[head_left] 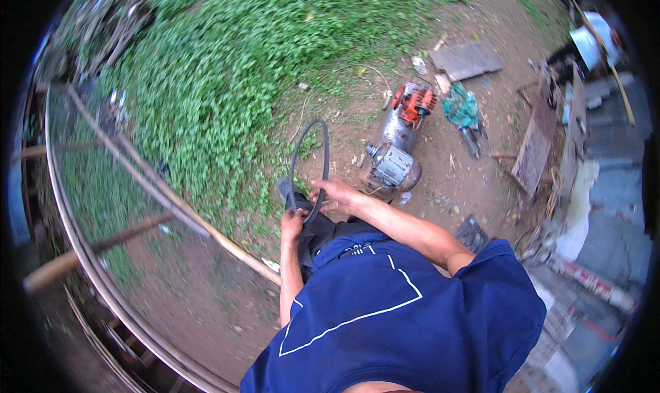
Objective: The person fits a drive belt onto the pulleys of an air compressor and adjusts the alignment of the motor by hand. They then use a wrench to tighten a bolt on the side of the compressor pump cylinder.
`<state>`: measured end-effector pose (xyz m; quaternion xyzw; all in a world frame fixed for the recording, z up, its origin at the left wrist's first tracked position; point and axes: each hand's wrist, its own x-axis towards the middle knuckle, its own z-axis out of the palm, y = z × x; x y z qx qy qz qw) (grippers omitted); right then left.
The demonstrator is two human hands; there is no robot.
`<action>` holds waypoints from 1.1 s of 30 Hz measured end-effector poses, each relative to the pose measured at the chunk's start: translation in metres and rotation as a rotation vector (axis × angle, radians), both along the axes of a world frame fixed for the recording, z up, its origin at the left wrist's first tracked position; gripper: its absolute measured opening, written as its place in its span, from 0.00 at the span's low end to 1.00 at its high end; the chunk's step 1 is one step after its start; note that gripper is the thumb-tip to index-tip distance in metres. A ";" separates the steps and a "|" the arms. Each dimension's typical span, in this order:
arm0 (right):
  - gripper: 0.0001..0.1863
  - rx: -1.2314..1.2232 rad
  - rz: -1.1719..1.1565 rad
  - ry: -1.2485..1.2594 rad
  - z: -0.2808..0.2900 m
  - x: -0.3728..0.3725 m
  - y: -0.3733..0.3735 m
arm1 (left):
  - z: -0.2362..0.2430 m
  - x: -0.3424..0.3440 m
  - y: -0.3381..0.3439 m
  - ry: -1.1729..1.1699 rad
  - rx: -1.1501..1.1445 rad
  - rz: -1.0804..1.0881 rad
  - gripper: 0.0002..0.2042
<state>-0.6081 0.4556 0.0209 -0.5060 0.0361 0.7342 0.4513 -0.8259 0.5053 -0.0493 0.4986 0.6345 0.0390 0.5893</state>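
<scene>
Belt (pixel 326 149) looped upright between two hands.
Left hand (pixel 293 225) and right hand (pixel 337 193) have fingers gripping its lower part; a compressor (pixel 399 136) lies beyond.

Belt (pixel 326 149) L of compr. (pixel 400 133) (board (pixel 467 59) beyond)

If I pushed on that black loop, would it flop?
The black loop is likely springy rather than floppy: it forms an open oval beyond the left hand and right hand. It looks thin, so probably light. Its smooth curve suggests bending rather than snapping.
</scene>
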 end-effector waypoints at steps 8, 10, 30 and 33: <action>0.09 0.023 -0.590 -0.111 -0.012 0.000 0.105 | 0.018 0.054 0.171 -0.061 -0.371 -0.559 0.23; 0.08 0.015 -0.779 -0.180 -0.006 -0.001 0.122 | 0.027 0.061 0.208 -0.084 -0.368 -0.635 0.25; 0.12 -0.619 -0.798 -1.109 -0.024 0.043 0.118 | 0.003 0.307 0.318 -0.074 0.193 -1.551 0.30; 0.13 -0.724 -0.754 -1.211 0.006 0.058 0.116 | 0.042 0.341 0.307 -0.077 0.330 -1.666 0.29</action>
